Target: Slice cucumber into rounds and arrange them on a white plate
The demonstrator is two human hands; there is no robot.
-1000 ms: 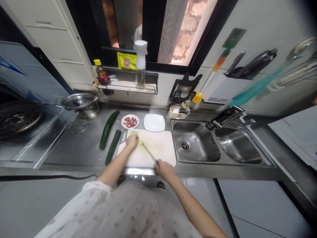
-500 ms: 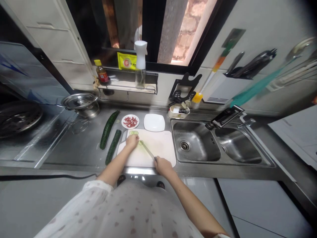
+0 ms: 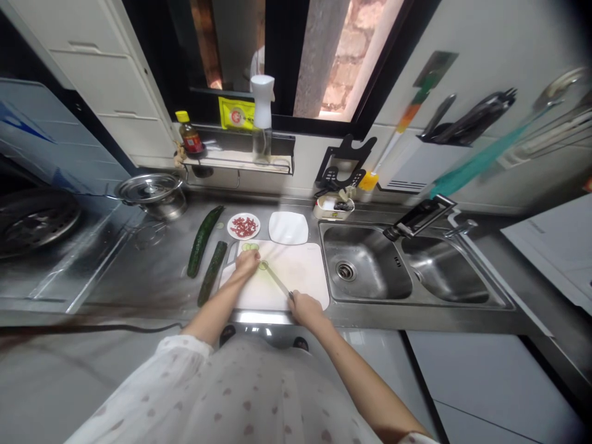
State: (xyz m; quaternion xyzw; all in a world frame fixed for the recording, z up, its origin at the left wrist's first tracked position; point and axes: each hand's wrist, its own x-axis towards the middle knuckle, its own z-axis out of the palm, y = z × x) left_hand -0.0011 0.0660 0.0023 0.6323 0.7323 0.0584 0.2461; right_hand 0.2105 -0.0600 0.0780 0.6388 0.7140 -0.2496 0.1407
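On the white cutting board, my right hand is closed around the handle of a knife. The blade points up and left, its tip at a thin cucumber slice. My left hand has its fingers bent and drawn together, with the fingertips at that slice; the fingers hide part of what is under them. Several more cucumber slices lie just beyond my left hand. A cucumber piece lies left of the board, beside a longer cucumber.
Behind the board stand a plate of chopped red pieces and a white dish. A double sink adjoins on the right. A lidded steel pot is at the left, and a wall shelf holds bottles.
Hardly anything differs: both hands, the knife and the slice keep nearly the same place. Faint dark streaks blur the lower left now.
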